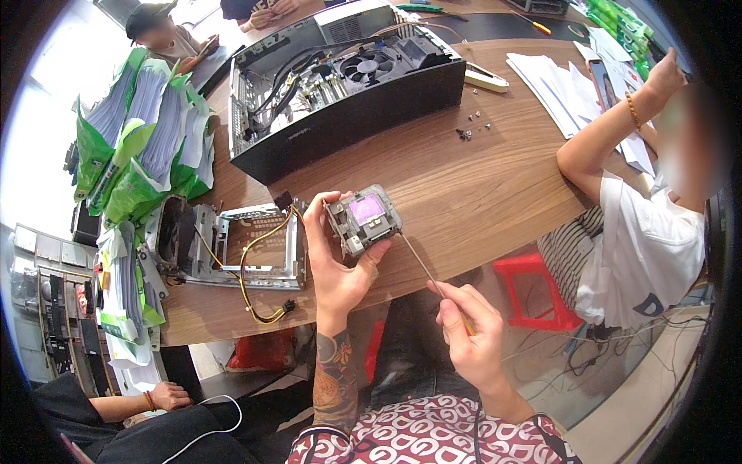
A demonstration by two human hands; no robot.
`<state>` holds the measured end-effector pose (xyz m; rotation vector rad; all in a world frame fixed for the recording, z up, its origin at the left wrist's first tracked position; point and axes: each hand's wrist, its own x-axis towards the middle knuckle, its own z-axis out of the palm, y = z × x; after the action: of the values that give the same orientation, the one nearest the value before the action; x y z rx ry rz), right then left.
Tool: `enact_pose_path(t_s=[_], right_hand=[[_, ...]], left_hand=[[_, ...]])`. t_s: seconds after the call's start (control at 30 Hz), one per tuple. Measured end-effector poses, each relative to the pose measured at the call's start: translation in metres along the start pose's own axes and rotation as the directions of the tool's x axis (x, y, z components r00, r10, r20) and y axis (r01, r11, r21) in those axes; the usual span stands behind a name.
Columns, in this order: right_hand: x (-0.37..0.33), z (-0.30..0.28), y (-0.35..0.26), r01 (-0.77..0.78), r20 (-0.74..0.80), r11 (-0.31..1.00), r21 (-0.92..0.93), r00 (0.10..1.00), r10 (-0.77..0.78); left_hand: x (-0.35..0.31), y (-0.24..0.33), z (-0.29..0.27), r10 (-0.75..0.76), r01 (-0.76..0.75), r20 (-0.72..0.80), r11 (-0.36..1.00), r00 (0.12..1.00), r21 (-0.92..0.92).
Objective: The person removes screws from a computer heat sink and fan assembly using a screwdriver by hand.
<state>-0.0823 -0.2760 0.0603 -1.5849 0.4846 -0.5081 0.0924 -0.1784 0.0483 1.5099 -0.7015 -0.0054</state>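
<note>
My left hand (pixel 340 282) holds up a small, squarish grey device (pixel 357 232) with a bright purple square on its face. Its exact kind I cannot make out. The thumb presses its lower edge while the fingers wrap its left side. In my right hand (pixel 471 348) is a long, thin screwdriver (pixel 421 265); its yellowish handle is mostly hidden in the closed fingers. The tip of its shaft reaches the device's lower right edge; whether it sits in a screw cannot be seen. Left of my left hand lies a metal drive bracket (pixel 290 259) with a bundle of yellow and black wires (pixel 246 267).
An opened desktop computer case (pixel 355 116) with a fan stands behind my hands. Several loose screws (pixel 464 134) lie to its right, near papers (pixel 553 89). Paper stacks in green wrapping (pixel 147 131) line the left edge. A person (pixel 634 224) sits at right beside a red stool (pixel 533 290).
</note>
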Motion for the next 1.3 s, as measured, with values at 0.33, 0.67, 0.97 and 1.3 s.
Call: enact_pose_path(t_s=[0.33,0.67,0.97,1.3], right_hand=[[-0.001,-0.002,-0.001,0.008,0.006,1.0,-0.016,1.0,-0.008],[0.002,0.0,0.002,0.036,-0.004,0.999,-0.009,0.999,-0.036],[0.002,0.006,-0.003,0.266,-0.046,0.872,-0.412,0.949,-0.311],[0.006,0.01,-0.02,0.301,-0.012,0.736,-0.606,0.922,-0.387]], left_hand=[[-0.002,0.006,0.0,-0.017,0.017,-0.02,1.0,1.0,0.008],[-0.001,0.001,0.001,-0.003,0.004,-0.032,1.0,0.999,0.027],[-0.001,-0.001,-0.001,0.038,-0.032,-0.03,0.987,0.999,0.159],[0.0,-0.005,-0.002,0.076,-0.067,-0.049,0.984,0.996,0.165]])
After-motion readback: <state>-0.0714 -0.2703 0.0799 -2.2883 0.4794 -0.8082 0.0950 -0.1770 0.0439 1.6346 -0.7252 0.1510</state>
